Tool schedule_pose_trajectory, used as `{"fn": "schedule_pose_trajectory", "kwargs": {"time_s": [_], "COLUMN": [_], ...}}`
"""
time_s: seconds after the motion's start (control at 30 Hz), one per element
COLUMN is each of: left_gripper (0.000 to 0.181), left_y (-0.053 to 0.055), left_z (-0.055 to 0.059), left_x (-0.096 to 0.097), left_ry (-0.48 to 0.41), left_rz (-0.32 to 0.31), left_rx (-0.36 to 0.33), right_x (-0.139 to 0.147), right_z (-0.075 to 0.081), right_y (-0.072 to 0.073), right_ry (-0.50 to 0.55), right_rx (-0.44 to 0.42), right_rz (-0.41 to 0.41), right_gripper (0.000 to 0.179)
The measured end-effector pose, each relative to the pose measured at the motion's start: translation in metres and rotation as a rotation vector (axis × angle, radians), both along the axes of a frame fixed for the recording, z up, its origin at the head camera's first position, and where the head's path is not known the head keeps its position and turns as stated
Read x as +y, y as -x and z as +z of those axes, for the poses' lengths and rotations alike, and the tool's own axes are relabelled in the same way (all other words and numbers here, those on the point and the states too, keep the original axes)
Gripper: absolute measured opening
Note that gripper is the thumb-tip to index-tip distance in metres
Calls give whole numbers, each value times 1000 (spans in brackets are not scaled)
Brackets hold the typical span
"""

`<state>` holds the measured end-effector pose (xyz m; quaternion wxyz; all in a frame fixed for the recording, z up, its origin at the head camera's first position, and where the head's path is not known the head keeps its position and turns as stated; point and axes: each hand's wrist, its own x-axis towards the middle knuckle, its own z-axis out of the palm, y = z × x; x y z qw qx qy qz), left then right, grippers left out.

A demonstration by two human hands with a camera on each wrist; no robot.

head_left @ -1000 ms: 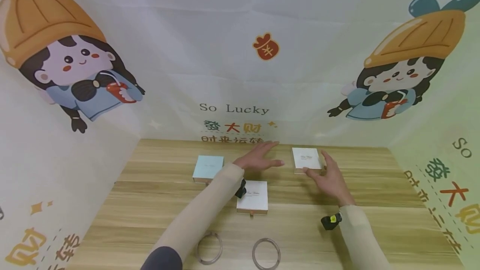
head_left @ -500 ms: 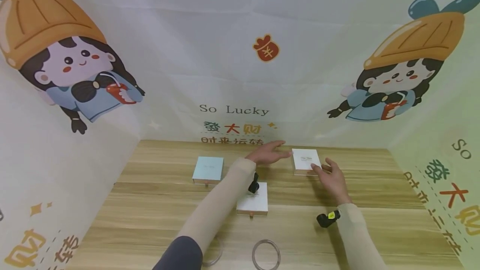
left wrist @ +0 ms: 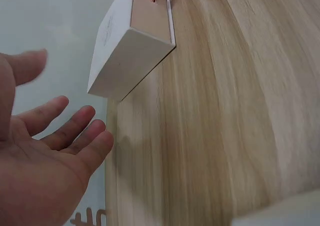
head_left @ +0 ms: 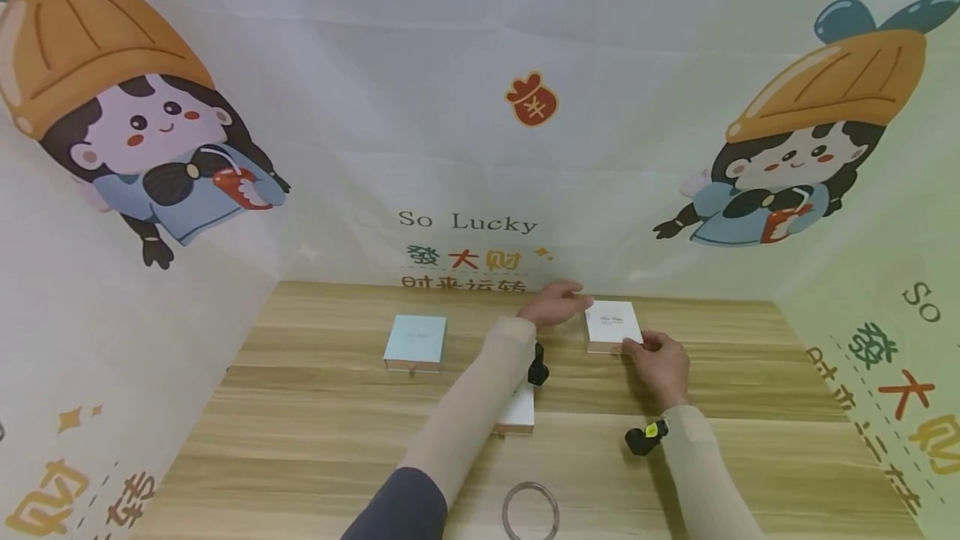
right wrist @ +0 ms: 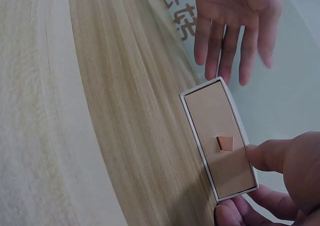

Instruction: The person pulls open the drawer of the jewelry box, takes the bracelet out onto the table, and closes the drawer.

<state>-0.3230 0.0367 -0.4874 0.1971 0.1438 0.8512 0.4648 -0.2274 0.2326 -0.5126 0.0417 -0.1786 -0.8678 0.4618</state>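
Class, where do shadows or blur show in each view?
Head: soft shadow beside the right sleeve; left wrist: blurred pale shape at lower right, thumb of the left hand slightly soft; right wrist: shadow on the table beside the box.

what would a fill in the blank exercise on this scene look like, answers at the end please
1. The box gripped by the right hand has a lid coloured ____.
2. In the head view, the left hand is to the ____ of that box.
3. In the head view, the ring lies nearer the person than all ____ boxes.
4. The dark English lettering on the back wall reads "So ____".

Missing words: white; left; three; Lucky.
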Motion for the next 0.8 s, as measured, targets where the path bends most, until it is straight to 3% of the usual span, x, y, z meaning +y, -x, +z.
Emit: {"fn": "schedule_pose_trajectory", "kwargs": {"time_s": [0.27, 0.47, 0.8], "left_gripper": [53, 54, 53], "left_y": [2, 3, 1], "left_z": [-10, -15, -14], "left_x": [20, 28, 30], "left_ry": [46, 106, 108], "left_rz": [-14, 18, 49], "left_rx": [42, 80, 85], "right_x": [4, 5, 5], "right_z": [-3, -1, -2], "right_y": [1, 2, 3], "right_ry": [-9, -1, -27], "right_rx": [-1, -11, -9], "right_rz": [-12, -13, -13], "right_gripper": [48, 47, 46]}}
